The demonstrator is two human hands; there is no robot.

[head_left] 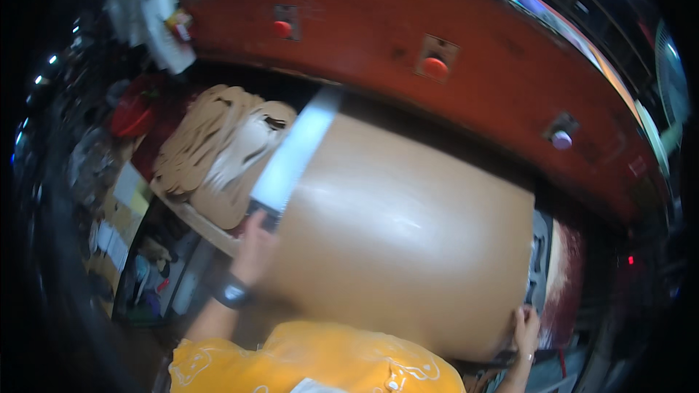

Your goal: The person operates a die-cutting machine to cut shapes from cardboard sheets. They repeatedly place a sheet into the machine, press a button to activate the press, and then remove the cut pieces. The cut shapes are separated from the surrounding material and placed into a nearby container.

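Observation:
A wide, glossy brown sheet [408,225] lies in front of me, bowing down over the near edge. Along its left side runs a pale white strip [295,149] with a dark piece at its near end. My left hand [256,247], a watch on its wrist, touches that dark piece beside the sheet's left edge; its fingers are smeared by motion. At the sheet's near right corner, my right hand [526,331] has its fingers bent in at the edge. Just beyond, a grey cut-out shape or tool [539,255] sticks out from under the sheet.
Layered brown cut-out pieces [218,153] are heaped to the left. Behind the sheet, a red machine beam [357,22] carries red knobs [435,68] and a pale purple knob [561,140]. A red container [135,113] stands at the far left, and plastic bags [156,14] hang at the upper left.

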